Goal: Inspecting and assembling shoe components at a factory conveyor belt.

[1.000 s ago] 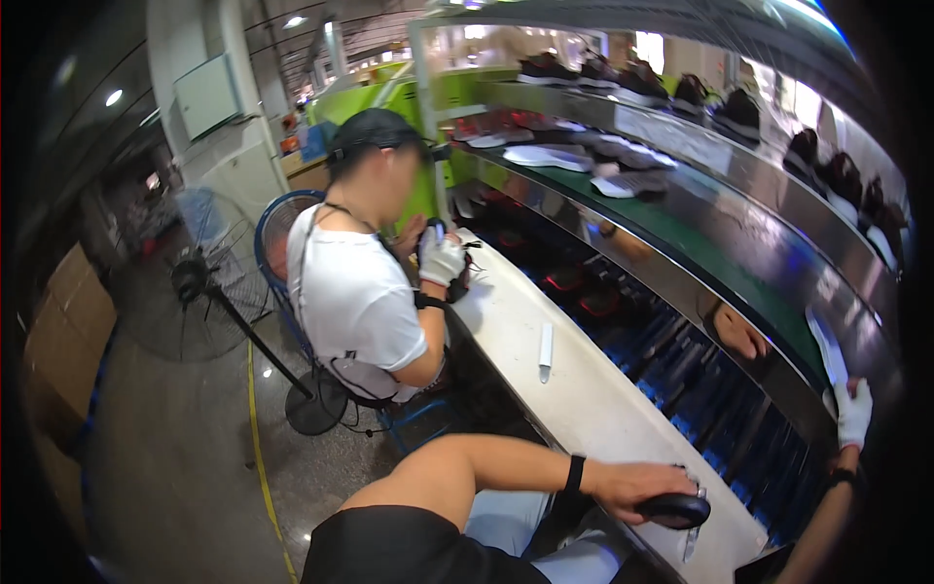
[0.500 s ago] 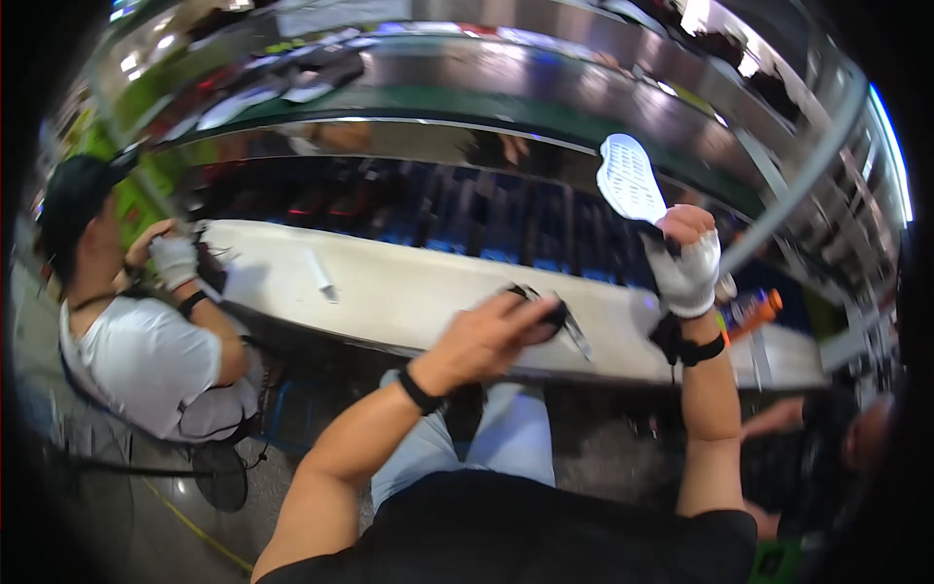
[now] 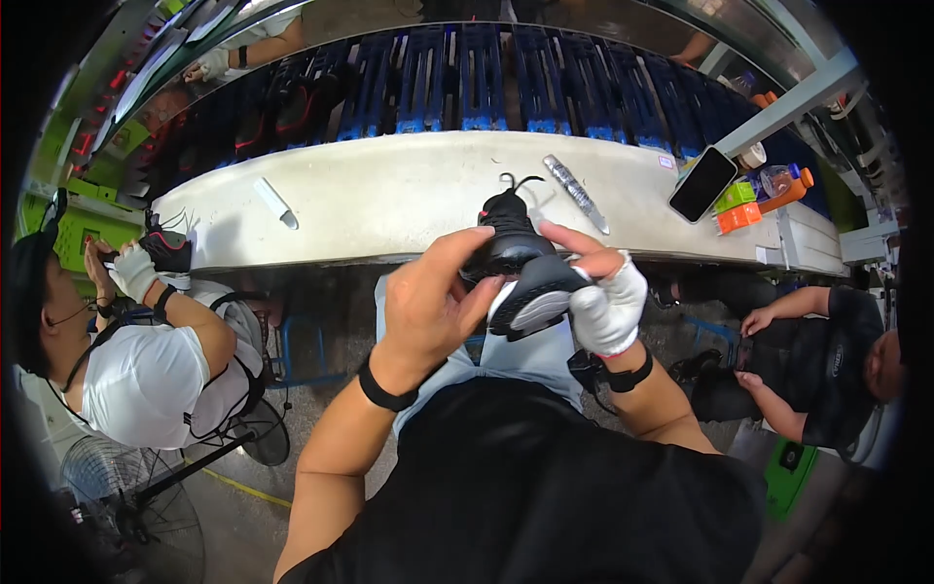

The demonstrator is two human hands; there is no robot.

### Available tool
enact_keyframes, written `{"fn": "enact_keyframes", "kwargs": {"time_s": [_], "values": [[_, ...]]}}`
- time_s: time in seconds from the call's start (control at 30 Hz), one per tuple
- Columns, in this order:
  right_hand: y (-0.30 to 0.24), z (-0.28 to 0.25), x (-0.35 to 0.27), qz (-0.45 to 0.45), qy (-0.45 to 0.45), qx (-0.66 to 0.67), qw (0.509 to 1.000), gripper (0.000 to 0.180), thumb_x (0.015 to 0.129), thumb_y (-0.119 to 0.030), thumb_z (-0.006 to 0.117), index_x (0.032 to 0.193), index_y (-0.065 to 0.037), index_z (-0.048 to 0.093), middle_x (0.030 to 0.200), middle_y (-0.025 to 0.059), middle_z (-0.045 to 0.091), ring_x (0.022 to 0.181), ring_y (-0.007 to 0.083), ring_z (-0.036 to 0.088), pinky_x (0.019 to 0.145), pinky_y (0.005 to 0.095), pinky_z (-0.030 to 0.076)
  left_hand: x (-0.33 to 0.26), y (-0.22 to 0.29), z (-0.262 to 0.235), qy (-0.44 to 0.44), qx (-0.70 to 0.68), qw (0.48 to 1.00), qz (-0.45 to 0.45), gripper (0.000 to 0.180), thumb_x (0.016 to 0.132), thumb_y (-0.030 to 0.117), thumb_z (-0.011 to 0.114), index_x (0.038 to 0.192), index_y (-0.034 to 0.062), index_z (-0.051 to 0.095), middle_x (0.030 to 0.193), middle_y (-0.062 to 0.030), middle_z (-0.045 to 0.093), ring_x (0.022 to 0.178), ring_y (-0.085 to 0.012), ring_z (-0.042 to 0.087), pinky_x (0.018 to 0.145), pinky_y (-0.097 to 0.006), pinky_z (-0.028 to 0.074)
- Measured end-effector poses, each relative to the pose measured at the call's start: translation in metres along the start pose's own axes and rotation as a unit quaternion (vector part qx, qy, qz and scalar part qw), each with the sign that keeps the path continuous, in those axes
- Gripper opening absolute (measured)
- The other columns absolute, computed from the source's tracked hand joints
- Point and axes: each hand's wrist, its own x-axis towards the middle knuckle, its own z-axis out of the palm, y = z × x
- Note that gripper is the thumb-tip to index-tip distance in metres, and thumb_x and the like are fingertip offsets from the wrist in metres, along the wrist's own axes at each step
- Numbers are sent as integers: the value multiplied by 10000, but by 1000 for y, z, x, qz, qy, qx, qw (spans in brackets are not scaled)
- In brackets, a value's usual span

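Observation:
A black shoe (image 3: 506,226) is at the bench's near edge, laces pointing away from me. A bent insole (image 3: 537,300), dark on one side and white-grey on the other, is at the near end of the shoe. My left hand (image 3: 428,302), bare, grips the shoe's left side, its thumb against the insole. My right hand (image 3: 608,302), in a white glove with bare fingertips, holds the insole from the right, one fingertip by the shoe. Whether the insole is partly inside the shoe is hard to tell.
On the pale bench (image 3: 379,185) lie a silver-grey cutter-like tool (image 3: 576,195), a white strip (image 3: 275,204) and a phone (image 3: 703,185) beside an orange-capped bottle (image 3: 786,187). Blue racks (image 3: 462,78) run behind. Co-workers sit left (image 3: 156,375) and right (image 3: 808,360).
My right hand has come down from the upper right with the insole to the shoe. Both hands now meet at the shoe. The view has tilted down toward the bench.

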Motion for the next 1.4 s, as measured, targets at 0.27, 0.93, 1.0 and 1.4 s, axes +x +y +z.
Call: {"fn": "enact_keyframes", "kwargs": {"time_s": [0.27, 0.93, 1.0, 1.4], "values": [[19, 13, -20, -69, 5, -105, 992, 371, 1012, -358, 838, 1119, -47, 667, 1500, 360, 635, 1255, 319, 727, 1011, 397, 567, -22, 10, -9, 43, -166, 977, -128, 91, 968, 9, 780, 940, -31, 703, 1290, -276, 773, 1024, -221, 801, 765, -282, 625], [20, 8, -5, -114, -15, -246, 962, 425, 884, -175, 946, 1035, -85, 559, 1431, 315, 696, 1132, 394, 797, 890, 401, 648, -14, 0, -5, 42, -107, 990, -80, 416, 839, 276, 971, 903, 35, 639, 1227, -248, 800, 794, -275, 795, 647, -307, 609], [18, 10, -1, -107, -6, -236, 966, 416, 882, -164, 945, 1019, -84, 560, 1419, 313, 704, 1124, 396, 800, 888, 402, 648, -18, -4, -3, 51, -111, 989, -81, 420, 842, 268, 972, 903, 32, 630, 1223, -243, 804, 824, -275, 810, 663, -301, 615], [28, 50, 23, -105, -32, -271, 956, 389, 821, -213, 967, 874, -89, 602, 1348, 226, 738, 994, 368, 787, 765, 402, 632, 30, 13, -73, -127, 42, 982, -133, 1113, 644, 377, 1028, 1571, 14, 530, 1292, -176, 762, 1098, -357, 753, 929, -417, 624]]}}
